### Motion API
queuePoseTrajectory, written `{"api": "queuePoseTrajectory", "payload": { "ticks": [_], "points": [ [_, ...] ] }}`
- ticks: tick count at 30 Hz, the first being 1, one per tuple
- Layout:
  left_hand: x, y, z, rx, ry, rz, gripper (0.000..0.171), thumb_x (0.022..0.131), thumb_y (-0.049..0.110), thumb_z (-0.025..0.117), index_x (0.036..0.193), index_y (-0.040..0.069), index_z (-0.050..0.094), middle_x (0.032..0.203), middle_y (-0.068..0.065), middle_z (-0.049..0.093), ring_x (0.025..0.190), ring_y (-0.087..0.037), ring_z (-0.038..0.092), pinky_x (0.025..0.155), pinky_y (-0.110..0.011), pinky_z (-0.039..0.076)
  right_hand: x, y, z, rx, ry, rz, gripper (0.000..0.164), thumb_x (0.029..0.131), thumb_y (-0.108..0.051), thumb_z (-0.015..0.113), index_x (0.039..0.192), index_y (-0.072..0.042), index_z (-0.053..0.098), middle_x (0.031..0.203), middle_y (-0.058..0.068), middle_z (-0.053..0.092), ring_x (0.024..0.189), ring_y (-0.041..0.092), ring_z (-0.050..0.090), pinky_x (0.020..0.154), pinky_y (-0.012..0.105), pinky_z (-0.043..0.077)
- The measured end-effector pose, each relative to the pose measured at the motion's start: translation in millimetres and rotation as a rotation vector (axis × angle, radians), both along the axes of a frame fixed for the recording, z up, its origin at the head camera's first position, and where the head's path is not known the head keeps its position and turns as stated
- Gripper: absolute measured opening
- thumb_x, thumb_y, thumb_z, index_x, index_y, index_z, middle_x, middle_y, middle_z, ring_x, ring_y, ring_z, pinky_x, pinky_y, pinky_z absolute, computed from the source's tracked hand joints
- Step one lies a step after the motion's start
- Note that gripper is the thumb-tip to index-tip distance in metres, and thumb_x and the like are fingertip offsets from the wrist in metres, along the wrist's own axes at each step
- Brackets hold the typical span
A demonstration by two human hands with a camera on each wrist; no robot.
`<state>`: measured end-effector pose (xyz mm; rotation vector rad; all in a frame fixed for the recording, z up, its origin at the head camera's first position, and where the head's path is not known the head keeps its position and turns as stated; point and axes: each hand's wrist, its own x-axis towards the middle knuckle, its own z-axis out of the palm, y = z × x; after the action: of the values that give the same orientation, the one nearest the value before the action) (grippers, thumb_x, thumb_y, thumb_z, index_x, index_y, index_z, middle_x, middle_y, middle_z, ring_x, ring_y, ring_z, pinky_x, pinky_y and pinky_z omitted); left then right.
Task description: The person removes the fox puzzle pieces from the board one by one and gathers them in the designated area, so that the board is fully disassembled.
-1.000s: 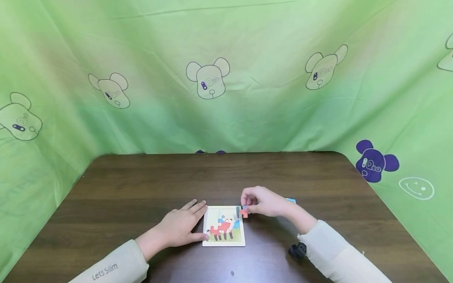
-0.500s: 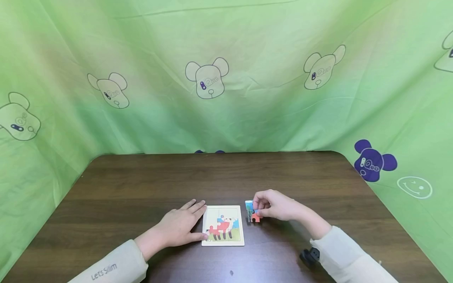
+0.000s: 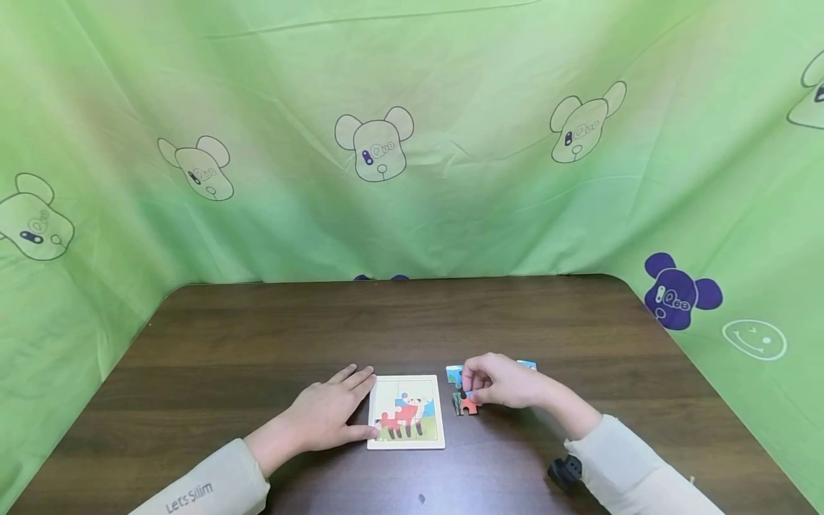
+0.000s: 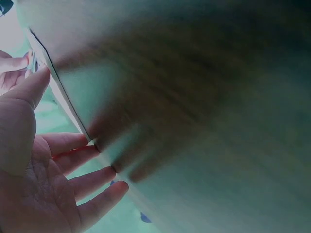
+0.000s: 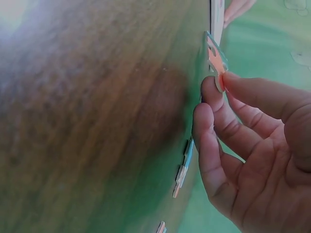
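Observation:
A square picture puzzle tray (image 3: 441, 422) lies on the table, partly filled with pieces showing a red and white animal. My left hand (image 3: 327, 413) rests flat along the tray's left edge, thumb and fingertips at its rim. To the right of the tray, my right hand (image 3: 505, 379) pinches a red and green puzzle piece (image 3: 469, 408) between thumb and index finger. In the right wrist view this piece (image 5: 216, 63) is tilted up on edge from the fingertips. A blue puzzle piece (image 3: 453, 373) lies just beyond those fingers, partly covered by them.
Behind the right hand another blue piece (image 3: 528, 365) shows on the brown wooden table (image 3: 290, 322). More pieces (image 5: 182, 174) lie near the right hand in its wrist view. A green curtain (image 3: 450, 214) surrounds the table's far side and flanks.
My right hand has drawn the pinched piece away from the tray's upper right corner, first rightward, then slightly toward me. The left hand has stayed at the tray.

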<state>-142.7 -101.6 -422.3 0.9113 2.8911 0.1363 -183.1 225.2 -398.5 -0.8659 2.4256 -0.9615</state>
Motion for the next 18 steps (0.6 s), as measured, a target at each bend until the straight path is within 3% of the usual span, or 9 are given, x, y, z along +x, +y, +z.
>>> {"api": "queuePoseTrajectory", "payload": {
  "ticks": [18],
  "points": [
    [1.4, 0.4, 1.8, -0.001, -0.014, 0.01, 0.085, 0.087, 0.064, 0.062, 0.149, 0.008, 0.046, 0.157, -0.007, 0.043, 0.144, -0.032, 0.041, 0.094, -0.055, 0.052, 0.6, -1.9, 2.3, 0.094, 0.112, -0.034, 0.01, 0.082, 0.003, 0.065, 0.084, -0.006, 0.062, 0.064, -0.008, 0.052, 0.059, 0.001, 0.045, 0.059, 0.019, 0.041]
  ]
}}
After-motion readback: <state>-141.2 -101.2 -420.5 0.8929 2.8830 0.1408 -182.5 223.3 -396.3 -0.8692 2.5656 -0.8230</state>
